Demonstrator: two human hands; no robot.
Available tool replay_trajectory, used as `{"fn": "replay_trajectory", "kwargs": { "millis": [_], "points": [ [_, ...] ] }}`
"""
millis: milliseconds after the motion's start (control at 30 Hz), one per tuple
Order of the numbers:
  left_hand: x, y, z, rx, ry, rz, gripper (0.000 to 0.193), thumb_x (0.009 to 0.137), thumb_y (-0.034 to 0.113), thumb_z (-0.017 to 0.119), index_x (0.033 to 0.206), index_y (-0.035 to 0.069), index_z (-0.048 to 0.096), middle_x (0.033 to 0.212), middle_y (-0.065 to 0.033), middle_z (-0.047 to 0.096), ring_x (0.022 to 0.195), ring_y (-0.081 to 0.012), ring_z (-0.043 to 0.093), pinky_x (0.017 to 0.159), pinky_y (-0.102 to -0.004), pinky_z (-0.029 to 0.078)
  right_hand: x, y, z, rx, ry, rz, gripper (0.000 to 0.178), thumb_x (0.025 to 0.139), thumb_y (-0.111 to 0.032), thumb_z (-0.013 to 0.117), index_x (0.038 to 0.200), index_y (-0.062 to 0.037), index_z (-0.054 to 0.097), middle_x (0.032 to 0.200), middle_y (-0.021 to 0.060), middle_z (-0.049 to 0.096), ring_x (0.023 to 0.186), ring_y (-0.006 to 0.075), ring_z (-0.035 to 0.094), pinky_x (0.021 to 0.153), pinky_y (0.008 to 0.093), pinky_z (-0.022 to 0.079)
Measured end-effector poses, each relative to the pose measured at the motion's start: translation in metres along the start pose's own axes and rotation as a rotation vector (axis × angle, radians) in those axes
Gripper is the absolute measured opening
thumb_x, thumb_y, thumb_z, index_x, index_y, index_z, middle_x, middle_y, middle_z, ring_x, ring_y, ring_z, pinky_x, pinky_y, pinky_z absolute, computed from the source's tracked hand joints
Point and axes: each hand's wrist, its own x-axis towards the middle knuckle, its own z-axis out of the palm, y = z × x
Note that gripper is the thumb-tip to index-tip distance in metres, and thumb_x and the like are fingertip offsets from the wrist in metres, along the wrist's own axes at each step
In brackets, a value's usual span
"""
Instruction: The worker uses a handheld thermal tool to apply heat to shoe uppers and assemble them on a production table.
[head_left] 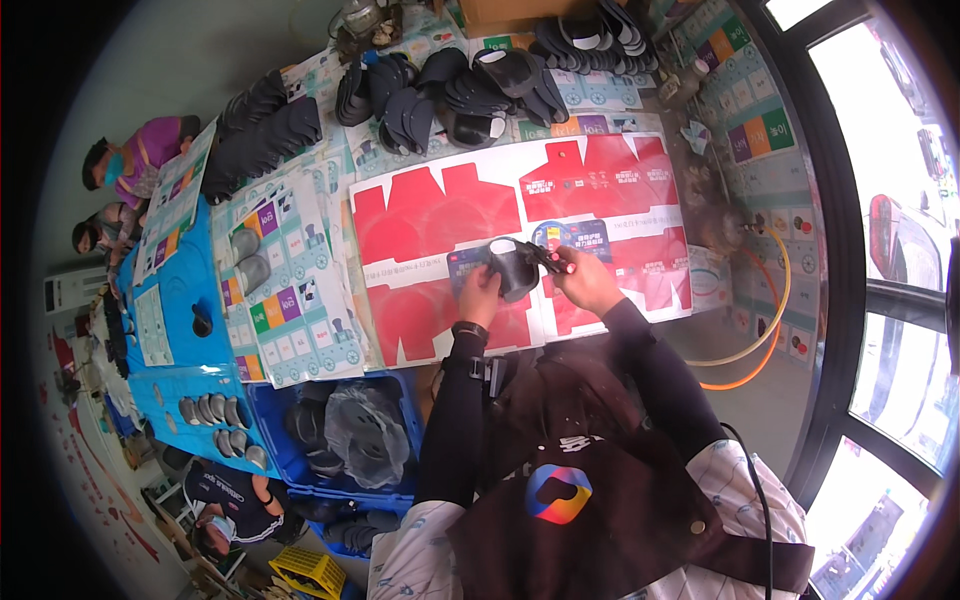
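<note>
A black curved, cup-shaped piece point(514, 271) with a pale, shiny patch at its top is held just above the red-printed sheet. My left hand point(480, 296) pinches its left side between thumb and fingers. At its right, my right hand point(590, 286) is closed around a small dark tool point(546, 258) with a reddish spot near the fingers. The tool's tip meets or overlaps the upper right edge of the piece; its exact kind is too small to make out. Beneath both hands lies a red and white printed cardboard sheet point(440, 215).
Stacks of similar dark curved pieces point(405, 120) line the table's far side. A blue crate point(262, 410) with dark pieces and clear plastic stands at left, near a blue-covered table point(185, 345). Yellow and orange hoses point(783, 300) hang at right. Other people point(235, 505) sit at left.
</note>
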Motion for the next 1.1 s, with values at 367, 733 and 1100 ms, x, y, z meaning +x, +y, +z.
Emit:
{"fn": "replay_trajectory", "kwargs": {
  "millis": [367, 733, 1100],
  "points": [
    [-0.011, 0.048, 0.01, 0.116, -0.05, -0.072, 0.05, 0.088, 0.04, 0.076, 0.122, 0.006, 0.063, 0.104, -0.0115, 0.071, 0.096, -0.0283, 0.07, 0.084, -0.0396, 0.054, -0.005, 0.006, -0.014, -0.051, 0.044, -0.007, 0.026, 0.088, -0.017, 0.06, 0.099, 0.005, 0.066, 0.089, 0.0319, 0.066, 0.091, 0.0499, 0.063, 0.077, 0.0527, 0.05],
    [-0.006, 0.035, 0.0, 0.251, 0.017, 0.005, 0.055, 0.083, 0.043, 0.08, 0.119, 0.006, 0.063, 0.109, -0.014, 0.071, 0.098, -0.0292, 0.07, 0.085, -0.0401, 0.054, -0.005, 0.007, -0.009, -0.033, 0.018, 0.021, 0.025, 0.09, -0.021, 0.057, 0.094, 0.0016, 0.067, 0.088, 0.0312, 0.065, 0.091, 0.0505, 0.062, 0.076, 0.0547, 0.049],
    [0.005, 0.0, -0.011, 0.001, 0.03, -0.014, 0.033, 0.097, 0.014, 0.067, 0.123, -0.004, 0.059, 0.111, -0.0114, 0.068, 0.096, -0.0174, 0.067, 0.082, -0.0315, 0.055, -0.003, 0.008, 0.0, 0.017, -0.13, -0.038, 0.026, 0.088, -0.02, 0.06, 0.099, 0.0026, 0.066, 0.085, 0.0289, 0.065, 0.086, 0.048, 0.065, 0.076, 0.0506, 0.051]
  ]
}}
